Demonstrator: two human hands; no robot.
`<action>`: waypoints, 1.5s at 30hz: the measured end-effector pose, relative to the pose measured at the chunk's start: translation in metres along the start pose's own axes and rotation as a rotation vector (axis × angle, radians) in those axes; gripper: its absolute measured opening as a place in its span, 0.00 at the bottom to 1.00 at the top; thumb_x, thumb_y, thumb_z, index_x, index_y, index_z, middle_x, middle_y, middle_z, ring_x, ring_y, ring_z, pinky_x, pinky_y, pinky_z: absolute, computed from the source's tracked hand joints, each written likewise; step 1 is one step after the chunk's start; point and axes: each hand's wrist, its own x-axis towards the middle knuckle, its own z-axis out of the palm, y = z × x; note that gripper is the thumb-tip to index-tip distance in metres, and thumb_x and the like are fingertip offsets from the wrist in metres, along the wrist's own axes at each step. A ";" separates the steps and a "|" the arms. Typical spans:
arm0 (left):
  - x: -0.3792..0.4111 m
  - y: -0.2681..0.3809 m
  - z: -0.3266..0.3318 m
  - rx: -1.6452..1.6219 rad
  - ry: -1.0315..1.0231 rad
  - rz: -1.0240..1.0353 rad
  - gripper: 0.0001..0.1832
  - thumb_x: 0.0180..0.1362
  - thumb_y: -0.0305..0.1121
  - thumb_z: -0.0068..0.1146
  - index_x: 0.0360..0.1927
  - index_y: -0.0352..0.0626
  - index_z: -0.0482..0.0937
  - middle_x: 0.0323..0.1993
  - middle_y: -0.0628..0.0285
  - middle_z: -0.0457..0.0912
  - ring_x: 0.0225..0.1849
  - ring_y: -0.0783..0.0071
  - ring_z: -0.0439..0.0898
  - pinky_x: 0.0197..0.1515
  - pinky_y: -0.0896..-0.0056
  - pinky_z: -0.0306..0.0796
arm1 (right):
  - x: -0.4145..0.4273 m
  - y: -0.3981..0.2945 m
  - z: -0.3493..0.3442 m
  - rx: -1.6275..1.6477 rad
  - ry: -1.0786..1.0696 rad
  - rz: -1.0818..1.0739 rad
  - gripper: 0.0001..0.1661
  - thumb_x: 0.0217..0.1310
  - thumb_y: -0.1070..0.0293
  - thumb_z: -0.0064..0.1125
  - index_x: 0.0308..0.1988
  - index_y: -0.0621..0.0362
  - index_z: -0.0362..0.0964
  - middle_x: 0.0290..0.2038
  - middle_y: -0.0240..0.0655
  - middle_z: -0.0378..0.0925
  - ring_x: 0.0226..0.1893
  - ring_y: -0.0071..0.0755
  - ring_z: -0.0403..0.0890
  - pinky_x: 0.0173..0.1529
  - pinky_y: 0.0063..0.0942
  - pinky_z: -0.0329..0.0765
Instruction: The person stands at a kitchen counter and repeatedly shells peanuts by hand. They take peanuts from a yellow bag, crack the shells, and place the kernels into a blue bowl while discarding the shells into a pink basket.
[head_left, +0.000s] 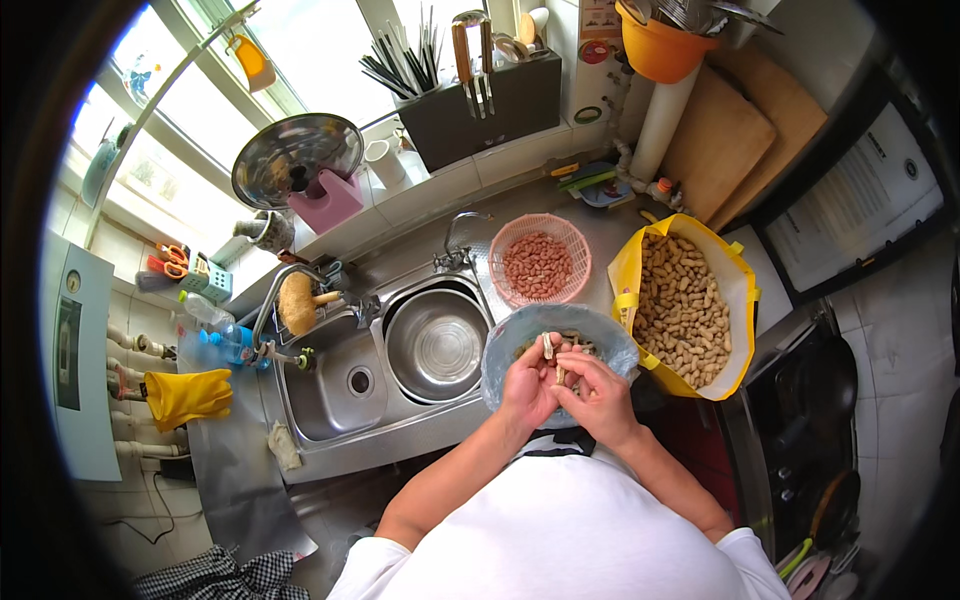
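Observation:
Both of my hands meet over a bin lined with a pale blue plastic bag (501, 352), which has peanut shells in it. My left hand (531, 384) is turned palm up and holds a piece of peanut shell (547, 345) at its fingertips. Fingers of my right hand (600, 394) pinch another bit of peanut shell (560, 375) beside the left palm. Just beyond the bin, a pink plastic basket (583, 259) holds shelled peanuts (537, 265) with reddish skins. To the right stands a yellow bag (742, 300) with a white lining, full of unshelled peanuts (679, 315).
Left of the bin is a double sink (330, 397) with a metal basin (437, 345) in its right bowl. Two faucets rise behind it. Wooden cutting boards (712, 139) lean at the back right; a stove (802, 405) lies at the right.

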 end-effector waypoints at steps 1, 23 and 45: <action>0.000 0.000 0.002 0.034 0.065 0.006 0.18 0.78 0.42 0.38 0.46 0.41 0.78 0.39 0.59 0.81 0.43 0.68 0.80 0.47 0.63 0.77 | 0.000 0.002 0.000 -0.008 0.033 -0.038 0.20 0.54 0.76 0.73 0.48 0.64 0.78 0.46 0.42 0.83 0.33 0.29 0.83 0.37 0.25 0.80; 0.044 0.058 0.067 2.035 -0.085 0.813 0.22 0.68 0.40 0.59 0.59 0.37 0.77 0.52 0.46 0.79 0.57 0.53 0.78 0.60 0.56 0.73 | -0.001 0.051 -0.021 1.051 0.179 1.014 0.24 0.77 0.49 0.49 0.51 0.61 0.72 0.35 0.33 0.79 0.27 0.25 0.75 0.29 0.25 0.71; -0.014 0.008 0.028 1.921 -0.299 0.928 0.15 0.55 0.27 0.67 0.46 0.39 0.80 0.43 0.54 0.81 0.50 0.52 0.77 0.54 0.56 0.73 | -0.005 0.043 -0.020 1.160 -0.058 0.836 0.17 0.73 0.67 0.57 0.56 0.62 0.67 0.46 0.35 0.78 0.45 0.29 0.83 0.53 0.34 0.83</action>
